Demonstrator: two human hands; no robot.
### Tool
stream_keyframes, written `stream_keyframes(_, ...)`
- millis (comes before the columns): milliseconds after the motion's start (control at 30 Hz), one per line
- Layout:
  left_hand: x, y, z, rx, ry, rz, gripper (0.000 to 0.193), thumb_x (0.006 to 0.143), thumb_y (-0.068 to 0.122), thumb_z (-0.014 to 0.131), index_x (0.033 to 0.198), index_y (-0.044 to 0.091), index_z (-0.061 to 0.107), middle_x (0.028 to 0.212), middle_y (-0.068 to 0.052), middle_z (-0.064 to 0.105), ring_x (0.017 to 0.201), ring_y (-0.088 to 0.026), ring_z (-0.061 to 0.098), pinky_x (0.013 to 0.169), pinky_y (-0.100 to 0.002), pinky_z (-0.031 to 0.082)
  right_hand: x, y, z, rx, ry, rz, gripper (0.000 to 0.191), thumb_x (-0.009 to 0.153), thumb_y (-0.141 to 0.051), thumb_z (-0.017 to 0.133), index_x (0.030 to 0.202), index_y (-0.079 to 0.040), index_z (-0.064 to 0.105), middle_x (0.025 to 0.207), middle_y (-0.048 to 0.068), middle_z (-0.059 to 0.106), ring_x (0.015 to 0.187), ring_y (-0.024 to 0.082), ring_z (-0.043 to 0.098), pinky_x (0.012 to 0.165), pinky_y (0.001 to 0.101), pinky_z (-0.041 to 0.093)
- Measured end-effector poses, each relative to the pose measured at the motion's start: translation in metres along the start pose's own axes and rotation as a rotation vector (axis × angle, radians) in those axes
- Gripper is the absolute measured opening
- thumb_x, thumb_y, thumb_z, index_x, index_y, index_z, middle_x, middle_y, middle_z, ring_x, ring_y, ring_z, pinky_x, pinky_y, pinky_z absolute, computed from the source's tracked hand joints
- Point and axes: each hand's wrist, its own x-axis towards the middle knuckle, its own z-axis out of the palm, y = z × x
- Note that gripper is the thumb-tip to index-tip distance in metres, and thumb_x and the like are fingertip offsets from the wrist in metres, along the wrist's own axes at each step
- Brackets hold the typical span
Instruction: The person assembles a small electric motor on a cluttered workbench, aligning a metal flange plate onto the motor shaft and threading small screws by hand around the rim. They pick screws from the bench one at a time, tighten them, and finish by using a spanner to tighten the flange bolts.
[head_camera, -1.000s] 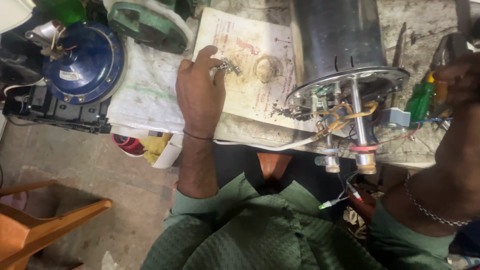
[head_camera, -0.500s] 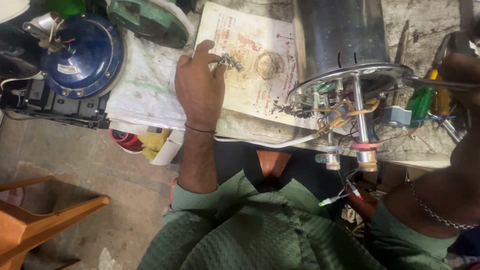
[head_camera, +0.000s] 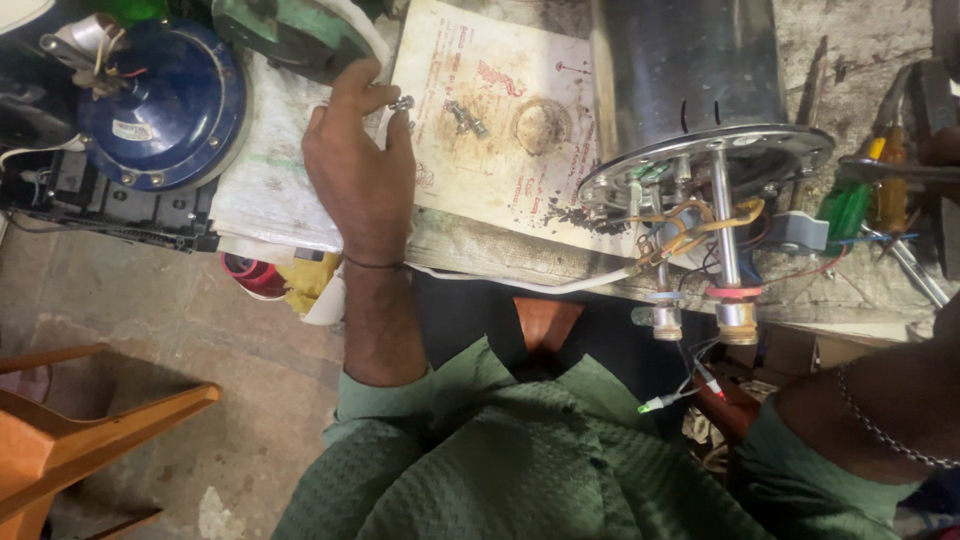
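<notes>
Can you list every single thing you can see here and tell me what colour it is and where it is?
small metal screw pinched in fingers: one, silver, above the paper sheet's left edge
loose metal bolt: one, grey, lying on the paper
stained printed paper sheet: one, cream, on the workbench
dark cylindrical appliance tank: one, black with a silver end plate, lying on the bench at right
round blue motor housing: one, blue, top left
green-handled screwdriver: one, green, right of the tank
orange wooden stool: one, orange, on the floor, lower left
left hand: one, holds the screw
right hand: mostly out of view at the right edge
</notes>
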Motion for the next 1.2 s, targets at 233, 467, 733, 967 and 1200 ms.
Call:
stream_keyframes(233,0.001,-0.007,-0.009,-0.032,-0.017,0.001,0.050,0.084,-0.006,0.083,0.128,0.007,0.062,0.105,-0.007,0.078,0.103,-0.031,0.072,0.093,-0.042,0.053,-0.001,0.002,0.003,0.000,-0.007,0.003,0.026,0.119,-0.018,0.050,0.103,0.002,0.056,0.090,0.012,0.062,0.080,0.018,0.059,0.077,0.0283,0.046)
stream_keyframes(467,0.001,-0.005,-0.003,-0.022,-0.078,-0.009,0.051,0.082,-0.001,0.086,0.127,0.007,0.064,0.102,-0.004,0.078,0.096,-0.030,0.070,0.087,-0.043,0.052,-0.001,0.003,0.003,-0.005,-0.006,0.005,0.026,0.120,-0.018,0.050,0.105,0.003,0.056,0.093,0.013,0.063,0.083,0.018,0.060,0.079,0.0284,0.047)
stream_keyframes(733,0.000,0.003,0.017,0.064,-0.187,-0.033,0.048,0.080,0.006,0.088,0.123,0.008,0.067,0.096,0.000,0.078,0.090,-0.028,0.067,0.077,-0.040,0.053,0.000,0.002,0.000,0.001,-0.004,-0.002,0.025,0.120,-0.018,0.050,0.107,0.003,0.055,0.096,0.014,0.063,0.086,0.019,0.061,0.082,0.0286,0.048)
stream_keyframes(967,0.002,0.006,0.024,0.083,-0.244,-0.042,0.048,0.078,0.006,0.089,0.121,0.008,0.069,0.092,-0.002,0.076,0.089,-0.031,0.065,0.079,-0.043,0.051,0.000,0.001,-0.001,0.003,-0.007,-0.001,0.025,0.120,-0.019,0.050,0.109,0.003,0.055,0.098,0.015,0.064,0.088,0.019,0.062,0.084,0.0288,0.049)
stream_keyframes(1200,-0.001,0.013,0.017,0.031,-0.281,-0.009,0.034,0.074,0.004,0.087,0.106,0.008,0.076,0.109,-0.009,0.071,0.100,-0.033,0.059,0.088,-0.042,0.050,0.000,0.001,-0.001,0.006,-0.013,0.003,0.025,0.121,-0.019,0.050,0.111,0.004,0.055,0.101,0.016,0.064,0.091,0.019,0.063,0.087,0.0290,0.051)
